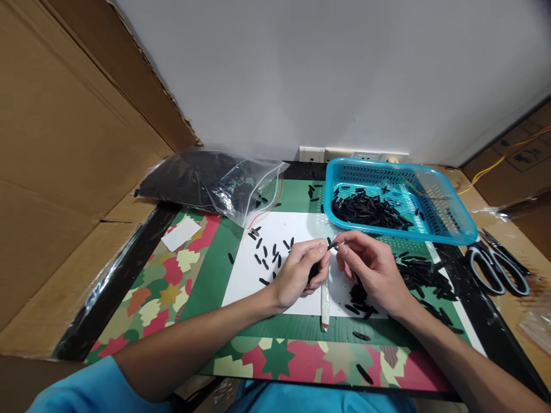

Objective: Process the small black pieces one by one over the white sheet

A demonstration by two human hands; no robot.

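Hands (331,267) pinching black piece (332,246), mid-table

Left hand (299,272) and right hand (370,267) meeting over white paper sheet (253,275), fingertips pinching small black plastic piece (332,245) between them. Left hand also gripping slim white stick (324,304), pointing down toward body. Loose black pieces (269,255) lying scattered on sheet. Turquoise perforated plastic basket (456,221) sitting behind, holding more. Clear plastic bag of black parts (202,180) lying far left. Grey-handled scissors (495,267) resting at right.

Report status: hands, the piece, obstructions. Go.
Left hand and right hand both pinch one small black piece over the white sheet. Loose black pieces scattered around; nothing blocks.
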